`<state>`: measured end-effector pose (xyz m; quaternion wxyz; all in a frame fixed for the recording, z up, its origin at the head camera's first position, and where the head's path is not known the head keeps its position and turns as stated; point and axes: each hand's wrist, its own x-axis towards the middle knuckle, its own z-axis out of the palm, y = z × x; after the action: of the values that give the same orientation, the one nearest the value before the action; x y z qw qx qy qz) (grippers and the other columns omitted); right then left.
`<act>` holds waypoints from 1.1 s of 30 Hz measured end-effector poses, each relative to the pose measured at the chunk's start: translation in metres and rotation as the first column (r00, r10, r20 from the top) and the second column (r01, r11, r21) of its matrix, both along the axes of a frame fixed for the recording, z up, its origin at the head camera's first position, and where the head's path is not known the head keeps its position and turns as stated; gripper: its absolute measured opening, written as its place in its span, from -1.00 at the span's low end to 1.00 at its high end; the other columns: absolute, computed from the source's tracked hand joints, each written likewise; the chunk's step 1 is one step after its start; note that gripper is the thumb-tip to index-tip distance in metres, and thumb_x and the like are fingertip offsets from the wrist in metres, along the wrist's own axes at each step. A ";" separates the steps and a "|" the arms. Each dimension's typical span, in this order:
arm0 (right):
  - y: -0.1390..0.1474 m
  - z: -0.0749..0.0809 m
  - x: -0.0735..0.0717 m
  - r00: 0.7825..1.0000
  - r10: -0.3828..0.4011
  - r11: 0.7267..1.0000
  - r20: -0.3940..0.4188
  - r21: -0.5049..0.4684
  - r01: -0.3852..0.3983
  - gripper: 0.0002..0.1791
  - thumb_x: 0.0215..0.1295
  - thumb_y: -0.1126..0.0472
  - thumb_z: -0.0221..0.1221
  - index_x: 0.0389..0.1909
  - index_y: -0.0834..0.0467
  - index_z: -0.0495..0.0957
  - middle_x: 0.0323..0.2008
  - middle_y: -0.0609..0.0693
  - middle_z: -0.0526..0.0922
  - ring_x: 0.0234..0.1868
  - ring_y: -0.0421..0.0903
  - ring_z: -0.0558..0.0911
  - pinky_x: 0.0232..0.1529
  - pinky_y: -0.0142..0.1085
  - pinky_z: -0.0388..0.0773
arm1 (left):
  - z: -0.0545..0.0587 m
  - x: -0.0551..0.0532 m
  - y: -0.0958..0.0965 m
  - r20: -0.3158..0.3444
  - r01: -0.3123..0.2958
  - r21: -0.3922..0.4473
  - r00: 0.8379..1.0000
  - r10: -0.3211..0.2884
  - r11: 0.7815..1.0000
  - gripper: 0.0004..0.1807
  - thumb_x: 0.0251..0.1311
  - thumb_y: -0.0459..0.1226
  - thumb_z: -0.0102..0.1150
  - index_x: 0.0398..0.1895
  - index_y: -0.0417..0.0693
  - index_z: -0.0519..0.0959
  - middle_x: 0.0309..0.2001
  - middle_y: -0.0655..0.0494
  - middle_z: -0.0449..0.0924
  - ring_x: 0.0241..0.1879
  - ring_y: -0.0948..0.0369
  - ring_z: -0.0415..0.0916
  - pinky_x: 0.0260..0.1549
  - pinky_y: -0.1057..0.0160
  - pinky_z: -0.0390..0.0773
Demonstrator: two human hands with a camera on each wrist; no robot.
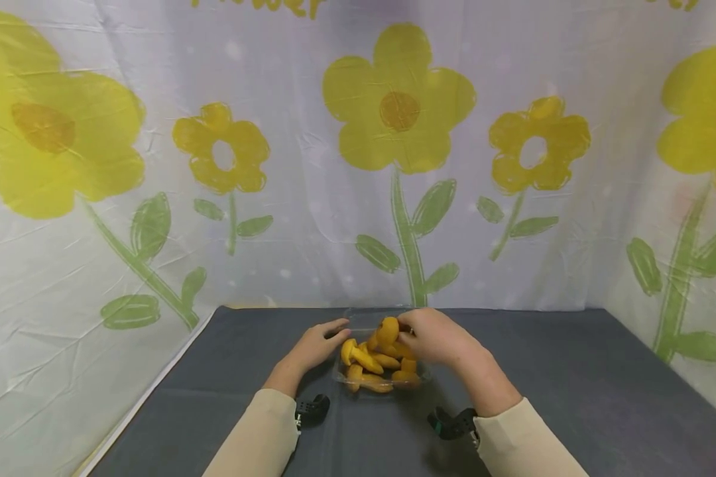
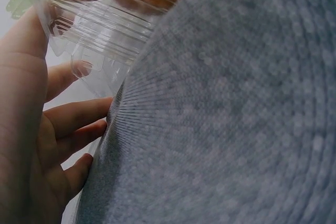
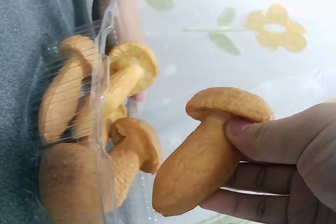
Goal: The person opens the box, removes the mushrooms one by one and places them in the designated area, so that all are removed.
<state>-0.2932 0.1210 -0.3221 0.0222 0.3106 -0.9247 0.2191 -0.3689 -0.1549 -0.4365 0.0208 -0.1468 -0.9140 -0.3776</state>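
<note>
Thick-stemmed, round-capped mushroom (image 3: 205,156) in right grip (image 1: 435,334), ribbed clear plastic box (image 2: 107,30)

Hands (image 1: 316,344) (image 1: 437,334) flank the plastic tray (image 3: 96,103) — free room lies above (over the heaped mushrooms (image 1: 366,361)).

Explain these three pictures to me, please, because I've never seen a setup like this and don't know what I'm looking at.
There's no machine here, just a person's bare left hand and right hand. The wide picture comes from a camera on the head, looking forward and down. The two close-ups come from cameras worn on the wrists, one each. On the dark grey surface sits a clear plastic container with yellow-brown mushrooms in it. The right hand holds one mushroom between thumb and fingers. The left hand is beside the container, holding nothing. Behind hangs a flower-patterned sheet.
</note>
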 end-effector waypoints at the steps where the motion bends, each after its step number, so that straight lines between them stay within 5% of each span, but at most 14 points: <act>1: 0.000 0.001 0.001 1.000 0.002 1.000 0.000 -0.003 -0.002 -0.71 0.56 0.24 0.12 -0.47 0.05 0.55 -0.58 -0.13 0.48 -0.58 -0.19 0.41 -0.43 -0.24 0.41 | 0.000 0.000 0.000 0.003 -0.001 -0.002 1.000 0.001 1.000 -0.37 0.51 0.14 0.04 0.52 0.10 0.41 0.35 -0.04 0.50 0.32 -0.10 0.45 0.23 -0.26 0.45; 15: 0.010 0.004 -0.001 0.999 0.028 0.999 -0.031 -0.019 -0.029 -0.77 0.54 0.27 0.13 -0.40 0.06 0.57 -0.56 -0.15 0.49 -0.57 -0.20 0.41 -0.45 -0.27 0.39 | -0.004 -0.001 -0.001 -0.007 0.010 0.001 1.000 -0.010 1.000 -0.41 0.54 0.08 0.03 0.52 0.09 0.40 0.36 -0.04 0.50 0.32 -0.11 0.44 0.24 -0.27 0.43; 33: 0.020 -0.001 -0.005 0.999 -0.039 0.997 -0.004 -0.067 0.039 -0.87 0.48 0.30 0.19 -0.26 0.08 0.68 -0.40 -0.16 0.63 -0.45 -0.18 0.52 -0.36 -0.20 0.51 | -0.009 0.004 -0.002 -0.040 0.024 0.032 0.999 -0.023 0.999 -0.38 0.53 0.12 0.02 0.50 0.03 0.42 0.36 -0.07 0.49 0.31 -0.12 0.46 0.23 -0.26 0.45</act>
<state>-0.2981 0.1413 -0.3230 0.0392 0.2921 -0.9227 0.2486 -0.3649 -0.1566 -0.4450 0.0371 -0.1646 -0.9054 -0.3895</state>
